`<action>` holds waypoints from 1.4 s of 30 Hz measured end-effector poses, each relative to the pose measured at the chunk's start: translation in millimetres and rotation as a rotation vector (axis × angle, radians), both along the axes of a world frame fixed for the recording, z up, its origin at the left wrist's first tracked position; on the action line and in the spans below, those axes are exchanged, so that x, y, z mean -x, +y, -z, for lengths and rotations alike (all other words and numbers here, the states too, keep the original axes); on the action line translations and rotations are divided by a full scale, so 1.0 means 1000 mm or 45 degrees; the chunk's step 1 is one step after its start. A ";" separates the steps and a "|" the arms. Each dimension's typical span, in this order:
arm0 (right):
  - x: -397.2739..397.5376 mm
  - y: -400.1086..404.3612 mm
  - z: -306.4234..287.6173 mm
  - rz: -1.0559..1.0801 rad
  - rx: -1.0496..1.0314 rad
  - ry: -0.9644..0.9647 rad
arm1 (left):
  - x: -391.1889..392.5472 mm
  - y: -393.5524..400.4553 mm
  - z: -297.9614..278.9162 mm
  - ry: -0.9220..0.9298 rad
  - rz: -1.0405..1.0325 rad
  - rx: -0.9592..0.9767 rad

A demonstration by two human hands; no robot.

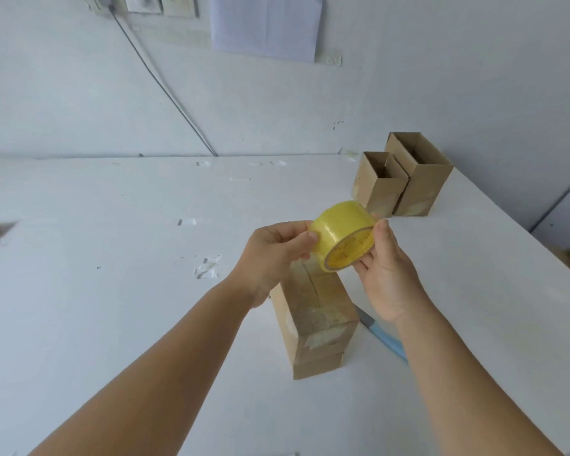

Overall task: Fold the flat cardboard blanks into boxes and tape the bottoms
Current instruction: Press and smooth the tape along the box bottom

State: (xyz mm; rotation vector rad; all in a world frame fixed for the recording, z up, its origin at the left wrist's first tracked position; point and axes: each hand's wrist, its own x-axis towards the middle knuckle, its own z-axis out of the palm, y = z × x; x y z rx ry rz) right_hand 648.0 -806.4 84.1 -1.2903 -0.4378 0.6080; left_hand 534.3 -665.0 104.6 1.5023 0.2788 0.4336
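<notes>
A yellow tape roll (pixel 344 238) is pinched between the left hand (pixel 277 255) and right hand (pixel 387 274) above a taped box (pixel 313 324); two open boxes (pixel 405 176) are stood behind on the table (pixel 112 291), a blue knife (pixel 384 337) beside.

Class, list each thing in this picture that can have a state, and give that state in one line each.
Tape roll: lifted above the box, held by both hands.
Left hand: grips the roll's left side.
Right hand: grips the roll's right side.
Box under the hands: folded, upper end taped.
Two boxes at the back: upright, tops open.
Blue-handled knife: lying on the table.
</notes>
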 end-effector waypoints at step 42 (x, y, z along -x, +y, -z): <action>-0.024 -0.053 -0.011 -0.164 0.790 -1.244 | 0.057 -0.023 0.000 0.846 -0.255 -0.294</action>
